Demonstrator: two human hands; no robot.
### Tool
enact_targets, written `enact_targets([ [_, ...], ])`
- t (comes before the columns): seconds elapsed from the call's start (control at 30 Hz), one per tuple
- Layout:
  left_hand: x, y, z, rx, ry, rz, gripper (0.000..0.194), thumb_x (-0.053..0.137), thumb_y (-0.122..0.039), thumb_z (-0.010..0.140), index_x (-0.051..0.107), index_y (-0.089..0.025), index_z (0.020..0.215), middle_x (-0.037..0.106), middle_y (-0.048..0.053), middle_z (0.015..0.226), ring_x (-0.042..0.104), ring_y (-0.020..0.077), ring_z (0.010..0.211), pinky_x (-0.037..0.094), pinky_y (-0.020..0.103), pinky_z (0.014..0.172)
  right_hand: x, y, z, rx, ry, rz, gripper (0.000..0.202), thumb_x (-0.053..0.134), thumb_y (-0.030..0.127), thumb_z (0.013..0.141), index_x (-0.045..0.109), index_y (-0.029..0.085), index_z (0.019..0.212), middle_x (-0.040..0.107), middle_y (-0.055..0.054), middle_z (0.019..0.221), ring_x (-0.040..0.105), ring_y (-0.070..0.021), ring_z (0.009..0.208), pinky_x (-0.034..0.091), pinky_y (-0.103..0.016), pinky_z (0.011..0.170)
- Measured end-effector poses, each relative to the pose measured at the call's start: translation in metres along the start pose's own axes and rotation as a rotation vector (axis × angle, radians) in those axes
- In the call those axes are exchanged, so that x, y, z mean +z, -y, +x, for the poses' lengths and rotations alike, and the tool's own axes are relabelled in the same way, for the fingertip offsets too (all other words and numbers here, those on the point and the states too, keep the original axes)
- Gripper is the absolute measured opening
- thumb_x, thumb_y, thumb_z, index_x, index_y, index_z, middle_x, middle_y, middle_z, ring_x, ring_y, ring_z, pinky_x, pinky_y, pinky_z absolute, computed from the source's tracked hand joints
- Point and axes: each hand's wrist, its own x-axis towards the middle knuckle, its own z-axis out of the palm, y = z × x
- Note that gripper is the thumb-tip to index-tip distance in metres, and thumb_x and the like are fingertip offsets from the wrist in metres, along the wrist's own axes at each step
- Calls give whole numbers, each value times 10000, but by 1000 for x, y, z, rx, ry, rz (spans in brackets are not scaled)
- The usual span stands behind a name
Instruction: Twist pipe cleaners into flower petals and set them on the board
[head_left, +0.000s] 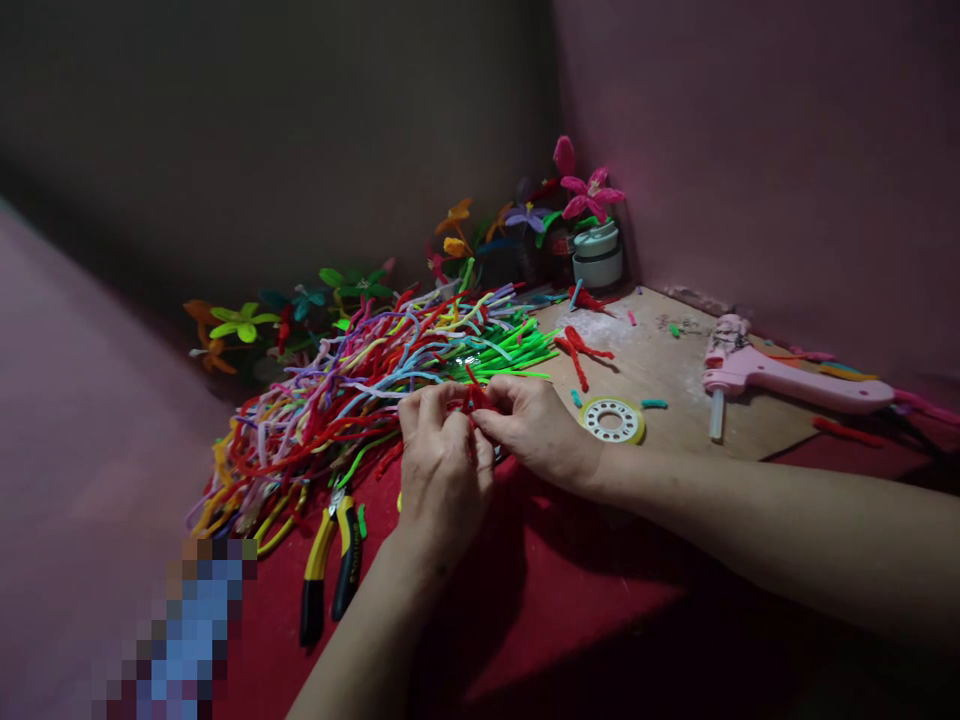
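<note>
1. Both our left hand (442,455) and right hand (541,425) pinch, fingertips closed, a red fuzzy piece (475,398).
2. It sits between them, before the fuzzy-stem heap (352,375).
3. We judge it light, soft, bendable; best pinched mid-length.

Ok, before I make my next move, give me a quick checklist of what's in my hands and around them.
1. Red piece held: ok, the fingers of the left hand and right hand close on it.
2. Its shape right: cannot tell, the fingers cover most of it.
3. Pliers free to pick up: ok, lying left of the left hand, nothing on the handles.
4. Tape roll set down: ok, lying flat near the right wrist.
5. Glue gun hot: cannot tell; it lies apart from both hands.
6. Fuzzy stems sorted by colour: not ok, many colours are tangled in one heap.
</note>
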Motion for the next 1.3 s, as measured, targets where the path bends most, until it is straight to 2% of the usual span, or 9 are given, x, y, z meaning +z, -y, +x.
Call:
enact_targets([
  [0.23,-3,11,2,43,15,-49,39,544,-163,767,571,-141,782,497,126,1110,409,249,1056,383,430,901,-5,0,5,165,115,274,98,548,170,677,528,134,588,498,34,522,446,-70,472,354,-198,461],
  [0.43,-16,35,7,-136,171,-423,118,607,-259,735,615,-188,830,482,80,1131,482,205,1062,445,335,850,-10,-3,16,310,49,503,128,562,147,702,498,139,592,523,21,473,491,-77,406,421,-206,418],
  [0.53,-14,40,7,-243,165,-603,123,608,-256,732,637,-198,836,550,56,1042,538,183,975,465,306,807,-11,-4,18,336,82,556,118,555,128,717,504,133,612,531,16,480,504,-78,407,431,-203,409],
  [0.7,-13,33,7,-477,240,-881,124,606,-277,720,624,-160,758,611,11,716,578,124,586,498,254,556,-8,-2,15,326,120,585,95,557,114,714,509,135,636,534,27,496,497,-72,403,419,-192,395],
  [0.8,-15,24,6,-466,269,-767,127,572,-280,746,587,-158,717,579,-17,585,539,102,494,458,221,491,-7,1,13,295,114,553,62,555,118,708,523,138,659,519,41,476,469,-67,386,398,-187,381],
  [1.0,-7,13,-2,-120,40,-77,119,526,-256,781,539,-172,698,569,-18,597,504,82,495,356,195,495,-6,2,8,290,145,482,80,547,118,701,548,119,622,517,37,485,446,-47,401,373,-178,425],
  [1.1,-3,13,-5,-12,42,117,143,485,-250,803,522,-174,689,559,1,610,514,102,519,313,215,477,-7,2,8,316,217,545,104,546,139,704,556,109,605,522,23,491,458,-57,422,384,-192,452],
  [1.23,-6,13,-5,-74,69,-10,63,503,-239,795,526,-187,822,573,-1,673,547,110,566,348,206,502,-7,1,8,350,309,664,52,565,150,685,585,103,672,546,12,532,472,-64,449,394,-197,472],
  [1.3,-8,14,-2,-203,72,-246,310,587,-249,739,472,-201,1023,575,-9,738,564,112,614,398,199,541,-7,0,9,319,334,707,71,575,161,686,595,107,727,568,7,572,479,-64,465,401,-195,481],
])
